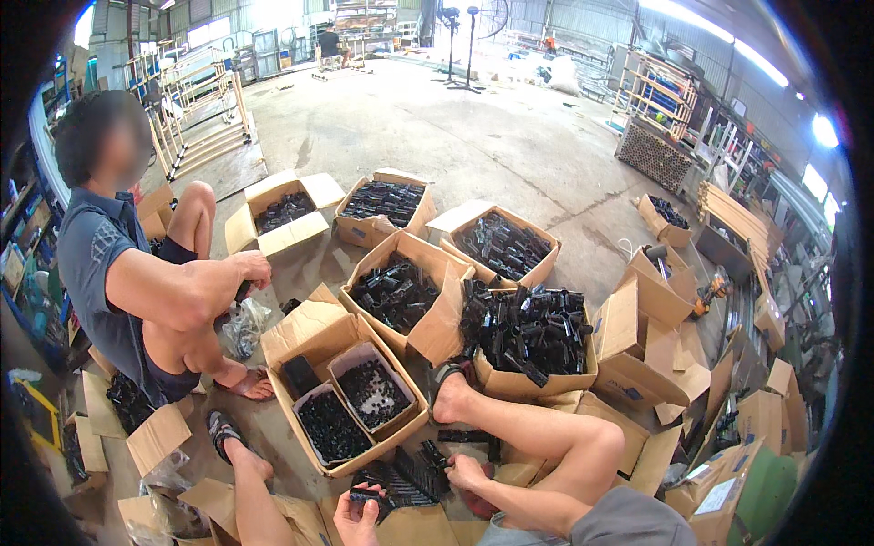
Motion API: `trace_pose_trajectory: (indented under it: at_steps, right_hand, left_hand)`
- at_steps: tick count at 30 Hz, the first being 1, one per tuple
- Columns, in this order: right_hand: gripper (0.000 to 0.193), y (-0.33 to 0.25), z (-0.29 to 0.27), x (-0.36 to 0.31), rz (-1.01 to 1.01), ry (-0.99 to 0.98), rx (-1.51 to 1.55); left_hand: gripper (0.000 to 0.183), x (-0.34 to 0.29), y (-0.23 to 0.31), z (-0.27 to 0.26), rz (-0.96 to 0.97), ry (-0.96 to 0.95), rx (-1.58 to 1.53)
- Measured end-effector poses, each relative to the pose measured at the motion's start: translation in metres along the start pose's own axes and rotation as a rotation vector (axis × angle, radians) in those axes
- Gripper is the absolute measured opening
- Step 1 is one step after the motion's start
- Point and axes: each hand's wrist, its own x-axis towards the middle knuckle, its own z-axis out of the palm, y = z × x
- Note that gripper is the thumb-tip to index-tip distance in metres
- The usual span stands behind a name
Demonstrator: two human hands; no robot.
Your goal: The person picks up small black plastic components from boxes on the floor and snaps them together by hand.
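Note:
My left hand, low in the view, is closed on a short black plastic fitting. To its right, my right hand pinches another black piece; its exact shape is hard to make out. Between and beyond the hands, several black fittings lie in a row on flattened cardboard. Just past them stands an open carton. Inside it, one tray holds tiny black parts, and a second tray holds black parts with a pale patch in the middle.
Ahead, a carton heaped with black fittings stands by my right foot. More filled cartons sit beyond. A co-worker sits at the left, hands around a dark piece. At the right are empty cartons and an orange drill.

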Motion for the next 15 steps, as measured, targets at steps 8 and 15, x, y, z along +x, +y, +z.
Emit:
trace_pose_trajectory:
  at_steps: [8,15]
  right_hand:
    - [0.027,-0.062,-0.023,-0.032,-0.315,0.331,0.283]
    - [0.040,-0.131,-0.062,-0.122,-0.833,0.327,0.335]
  left_hand:
    - [0.026,0.001,0.012,-0.007,0.081,0.100,0.048]
    - [0.033,0.008,0.003,0.006,-0.074,0.042,-0.096]
